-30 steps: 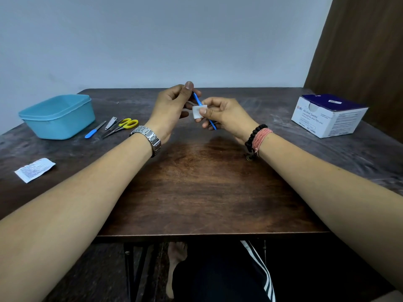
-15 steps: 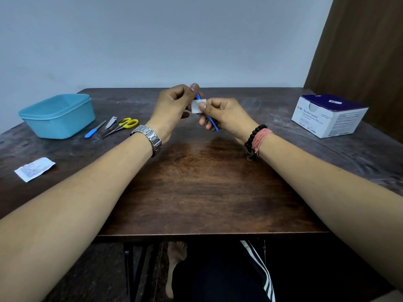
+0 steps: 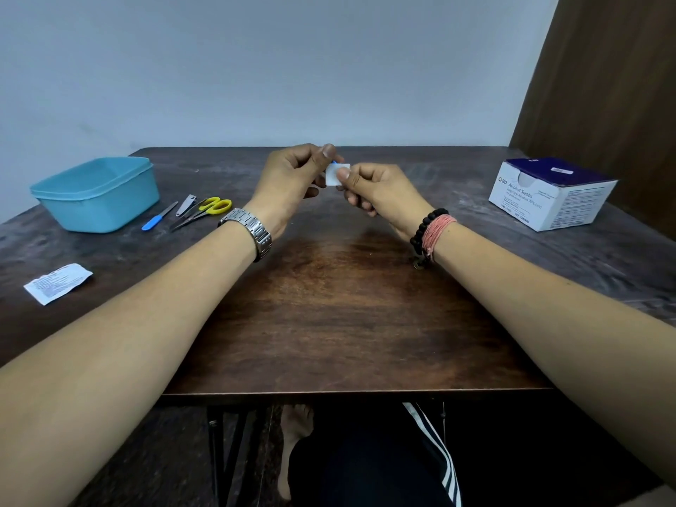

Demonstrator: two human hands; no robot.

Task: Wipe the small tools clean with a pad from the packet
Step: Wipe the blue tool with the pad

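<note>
On the worktop [image 3: 329, 323], the tub [image 3: 97, 193] stands far to my left. Just to the right of the tub lie the file [image 3: 158, 217], the clipper [image 3: 187, 204] and the scissors [image 3: 205, 211]. Nearer to me than the tub lies the packet [image 3: 57, 283]. Far right of the tub stands the swab box [image 3: 550, 193].

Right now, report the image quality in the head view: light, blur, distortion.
Head view: soft, even light, faint shadow under the hands; wide-angle bending stretches the forearms and curves the table edges; the pad between left hand and right hand is sharp; box print legible.
</note>
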